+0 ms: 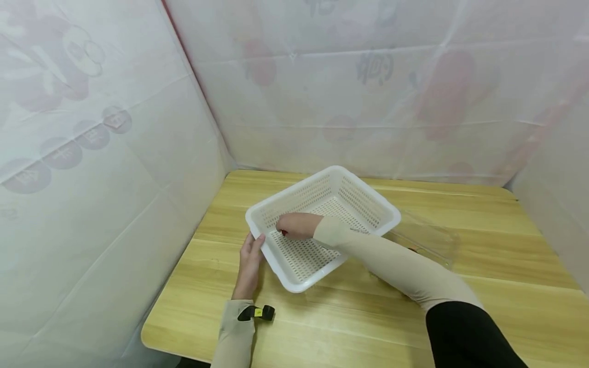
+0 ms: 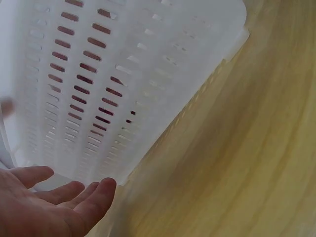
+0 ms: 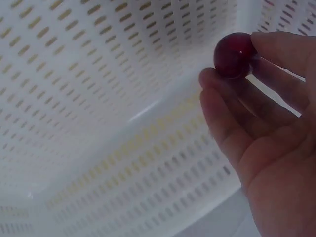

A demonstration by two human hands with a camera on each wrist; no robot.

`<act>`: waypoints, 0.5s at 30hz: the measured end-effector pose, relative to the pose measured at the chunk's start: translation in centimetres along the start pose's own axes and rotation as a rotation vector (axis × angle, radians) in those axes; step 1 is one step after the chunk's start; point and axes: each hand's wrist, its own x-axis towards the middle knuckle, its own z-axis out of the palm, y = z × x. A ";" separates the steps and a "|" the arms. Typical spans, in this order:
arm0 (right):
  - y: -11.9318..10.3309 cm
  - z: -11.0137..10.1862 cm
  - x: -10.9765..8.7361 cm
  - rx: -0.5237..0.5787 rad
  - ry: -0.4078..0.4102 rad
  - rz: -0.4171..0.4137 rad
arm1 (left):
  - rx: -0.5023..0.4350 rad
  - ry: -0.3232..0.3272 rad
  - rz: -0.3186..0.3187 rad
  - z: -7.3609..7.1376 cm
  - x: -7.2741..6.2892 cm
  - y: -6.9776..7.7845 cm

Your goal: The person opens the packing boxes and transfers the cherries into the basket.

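A white perforated plastic basket (image 1: 338,171) stands on the wooden table. My right hand (image 1: 299,225) reaches down inside it, near its left end. Between thumb and fingertips this hand pinches a shiny, dark red, cherry-like ball (image 3: 233,55), close to the slotted wall in the right wrist view. At the basket's left corner my left hand (image 1: 250,258) holds the rim, its thumb on top and its fingers on the outside. The left wrist view has those fingers (image 2: 101,195) against the lower part of the outer wall, with red showing through several slots.
A clear plastic box (image 1: 425,237) lies right of the basket, partly hidden behind my right forearm. Light wooden tabletop (image 1: 506,245) spreads around both. Printed white sheets (image 1: 322,102) hang as walls at the back and sides.
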 end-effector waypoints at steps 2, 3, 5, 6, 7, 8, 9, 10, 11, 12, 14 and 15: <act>-0.1 0.5 0.4 0.017 -0.033 0.023 | 0.003 -0.003 0.002 0.0 0.2 -0.1; -0.1 0.7 0.5 0.019 -0.044 0.029 | 0.006 -0.005 0.002 0.0 0.2 -0.1; -0.1 1.1 0.8 0.020 -0.059 0.041 | 0.012 -0.008 0.001 0.0 0.3 -0.1; -0.1 1.2 0.9 0.020 -0.062 0.043 | 0.013 -0.007 0.000 -0.1 0.4 -0.1; -0.1 1.4 1.1 0.015 -0.062 0.041 | 0.013 -0.004 -0.002 -0.1 0.4 0.0; -0.1 1.4 1.2 0.012 -0.062 0.036 | 0.013 -0.002 -0.001 -0.1 0.4 0.0; -0.2 1.4 1.2 0.015 -0.063 0.038 | 0.014 0.000 -0.002 -0.1 0.4 0.0; -0.2 1.5 1.3 0.017 -0.062 0.038 | 0.015 0.002 -0.001 -0.2 0.4 0.0; -0.2 1.4 1.3 0.017 -0.063 0.041 | 0.014 0.004 -0.001 -0.2 0.4 0.0; -0.2 1.3 1.2 0.017 -0.063 0.046 | 0.013 0.006 -0.001 -0.2 0.4 0.1; -0.4 0.9 0.8 0.014 -0.067 0.061 | 0.011 0.006 0.000 -0.2 0.4 0.1; -0.4 0.6 0.5 0.012 -0.063 0.068 | 0.011 0.005 -0.001 -0.2 0.4 0.1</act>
